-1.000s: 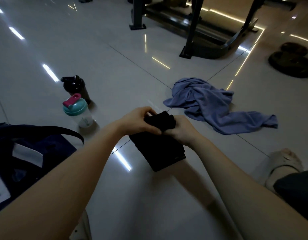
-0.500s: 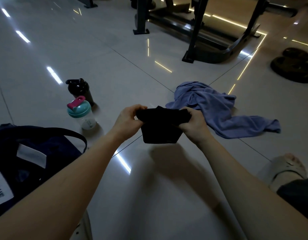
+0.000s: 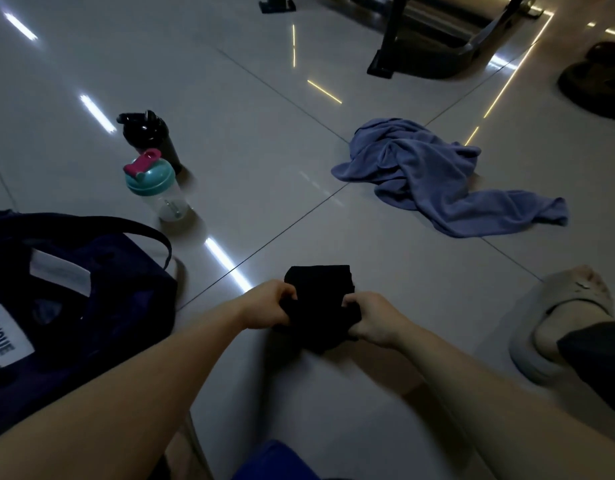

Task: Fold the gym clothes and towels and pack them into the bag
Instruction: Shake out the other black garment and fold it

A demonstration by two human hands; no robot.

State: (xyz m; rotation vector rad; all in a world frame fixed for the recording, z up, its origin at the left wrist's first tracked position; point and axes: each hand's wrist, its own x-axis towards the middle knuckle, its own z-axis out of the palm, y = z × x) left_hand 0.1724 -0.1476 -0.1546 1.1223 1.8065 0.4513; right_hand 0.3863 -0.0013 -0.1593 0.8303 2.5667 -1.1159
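Observation:
A small folded black garment (image 3: pixel 319 299) is held low over the tiled floor in front of me. My left hand (image 3: pixel 269 308) grips its left edge and my right hand (image 3: pixel 371 318) grips its right edge. A dark navy bag (image 3: pixel 74 299) with a white label stands open at the left, its strap arching over the top. A crumpled blue towel (image 3: pixel 434 174) lies on the floor further away to the right.
Two shaker bottles stand at the left, one black (image 3: pixel 148 136) and one clear with a teal lid (image 3: pixel 157 185). My foot in a grey slide sandal (image 3: pixel 558 323) rests at the right. A gym machine base (image 3: pixel 437 39) and weight plates (image 3: pixel 597 81) sit at the back.
Both hands have brought the black garment down and closer to me, folded smaller. The view has tilted down, showing more of the bag.

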